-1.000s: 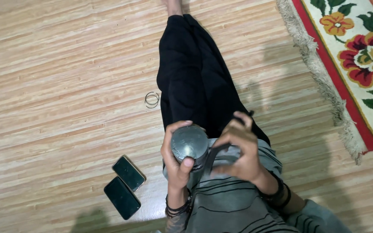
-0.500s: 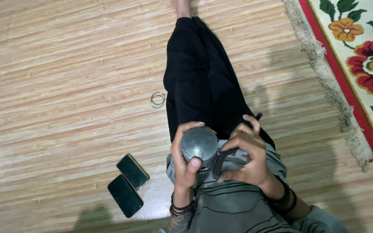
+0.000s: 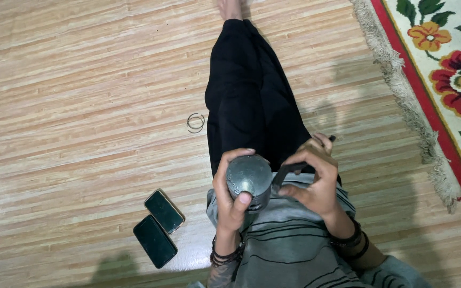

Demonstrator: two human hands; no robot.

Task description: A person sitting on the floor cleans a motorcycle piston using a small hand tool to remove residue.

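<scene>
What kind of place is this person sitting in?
Probably a room in a home: a wood-patterned floor, a fringed floral rug, and two phones lying beside the seated person, who holds a metal cup.

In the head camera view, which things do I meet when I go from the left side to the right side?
Two dark phones → thin rings on the floor → left hand → grey metal cup → right hand → flowered rug with fringe.

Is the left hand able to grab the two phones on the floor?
Probably yes, but not right now. The left hand is wrapped around a metal cup. The two phones lie close beside it on the floor, nothing between, so its grip must free first.
</scene>
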